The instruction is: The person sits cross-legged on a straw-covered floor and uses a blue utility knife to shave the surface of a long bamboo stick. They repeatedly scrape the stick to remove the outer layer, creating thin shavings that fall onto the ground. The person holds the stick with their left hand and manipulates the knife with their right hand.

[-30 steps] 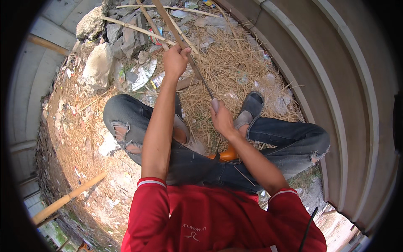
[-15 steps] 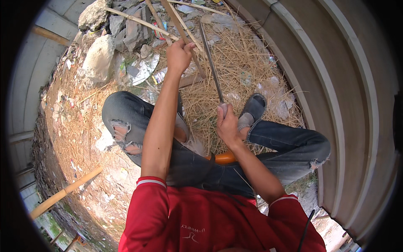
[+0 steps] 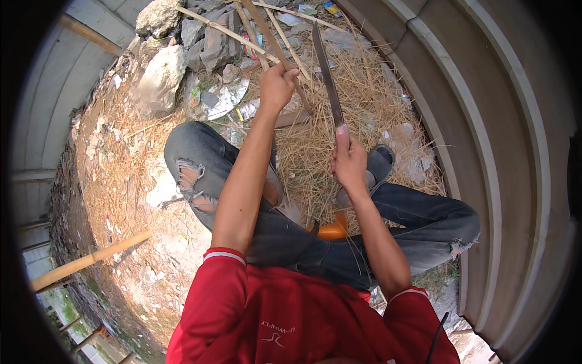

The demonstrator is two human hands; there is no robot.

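My left hand is closed around a long brown wooden strip that slants away from me. The strip's lower end comes down by a flat wood block on the straw. A paler bamboo strip runs up to the same hand's knuckles; whether it is gripped too, I cannot tell. My right hand grips a machete by its handle. The dark, long machete blade points away from me, to the right of the strip and apart from it.
Dry straw and litter cover the ground between my bent legs. Pale and grey rocks are piled at the far left. Corrugated metal sheeting curves along the right. A smooth orange object lies by my lap, and a bamboo pole juts in at left.
My right hand has lifted the machete up and away from my lap, and its blade has turned to show more of its flat side. My left hand stays on the strip. The whole view shifts slightly.
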